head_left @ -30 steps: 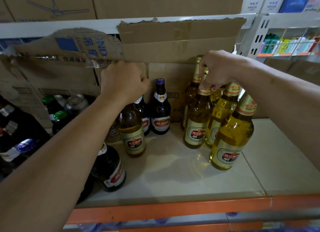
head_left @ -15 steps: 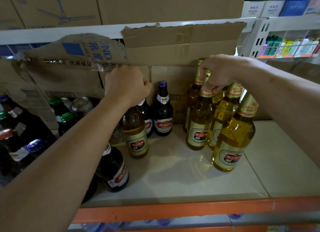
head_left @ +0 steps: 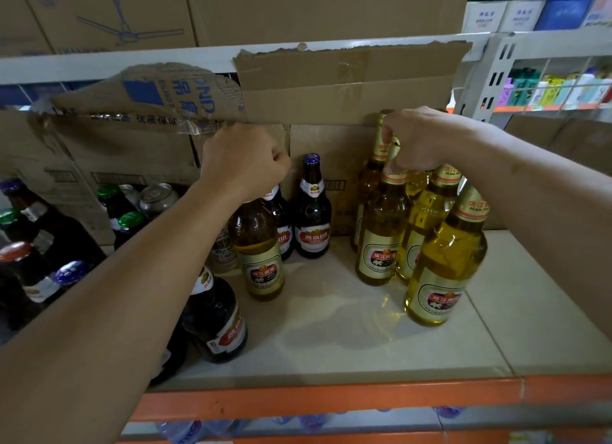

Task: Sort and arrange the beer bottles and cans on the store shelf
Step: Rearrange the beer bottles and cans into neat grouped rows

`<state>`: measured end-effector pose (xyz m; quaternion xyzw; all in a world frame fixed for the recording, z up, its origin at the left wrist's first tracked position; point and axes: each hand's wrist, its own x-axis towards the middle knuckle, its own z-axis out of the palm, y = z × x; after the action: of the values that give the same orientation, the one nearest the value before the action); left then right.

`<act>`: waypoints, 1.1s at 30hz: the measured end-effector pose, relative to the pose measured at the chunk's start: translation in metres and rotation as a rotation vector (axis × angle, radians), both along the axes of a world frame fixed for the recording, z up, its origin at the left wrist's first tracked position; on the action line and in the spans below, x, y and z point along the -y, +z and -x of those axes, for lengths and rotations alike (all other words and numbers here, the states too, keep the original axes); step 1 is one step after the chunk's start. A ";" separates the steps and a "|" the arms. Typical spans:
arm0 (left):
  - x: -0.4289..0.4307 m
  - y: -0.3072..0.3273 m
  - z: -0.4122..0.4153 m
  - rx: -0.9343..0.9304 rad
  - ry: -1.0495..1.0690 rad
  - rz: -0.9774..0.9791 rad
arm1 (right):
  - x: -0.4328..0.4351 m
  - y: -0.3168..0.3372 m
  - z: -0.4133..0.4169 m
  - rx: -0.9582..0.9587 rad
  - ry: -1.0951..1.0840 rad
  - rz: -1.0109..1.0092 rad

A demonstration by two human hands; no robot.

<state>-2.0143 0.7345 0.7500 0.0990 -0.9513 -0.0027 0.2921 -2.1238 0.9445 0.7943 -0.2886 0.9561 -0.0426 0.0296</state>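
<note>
Grips are unchanged: left golden bottle (head_left: 261,261) and right golden bottle (head_left: 381,241), flanking the dark bottle (head_left: 313,218), are still clamped by left hand (head_left: 245,162) and right hand (head_left: 414,139), neither regrouped.

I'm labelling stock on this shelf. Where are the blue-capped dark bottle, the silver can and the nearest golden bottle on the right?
blue-capped dark bottle (head_left: 313,239), head view, on its red label.
silver can (head_left: 155,194), head view, on its lid.
nearest golden bottle (head_left: 442,298), head view, on its front label.

Both arms reach forward, left hand (head_left: 243,162) fisted over the lone golden bottle (head_left: 260,245), right hand (head_left: 414,139) gripping the neck of a grouped golden bottle (head_left: 381,226).
</note>
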 end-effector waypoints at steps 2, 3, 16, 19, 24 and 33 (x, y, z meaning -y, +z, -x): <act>0.003 0.005 -0.002 0.013 -0.079 -0.109 | -0.003 -0.003 0.000 -0.046 -0.003 0.037; 0.004 0.008 -0.005 0.012 -0.128 -0.199 | -0.004 -0.005 0.000 -0.067 -0.003 0.061; 0.040 0.046 -0.068 0.092 -0.080 -0.180 | 0.019 -0.015 -0.028 -0.426 0.180 0.301; 0.045 0.040 -0.093 0.324 -0.019 -0.213 | 0.045 -0.022 -0.041 -0.213 0.232 0.353; 0.033 -0.004 -0.113 0.487 -0.061 -0.551 | 0.095 -0.048 -0.056 0.271 0.289 0.431; 0.029 -0.040 -0.109 0.356 -0.087 -0.648 | 0.159 -0.080 -0.071 0.645 0.231 1.038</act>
<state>-1.9049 0.7059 0.7102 0.1447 -0.9403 -0.2988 0.0751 -2.0528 0.7855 0.7140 -0.3397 0.7162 -0.5833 0.1775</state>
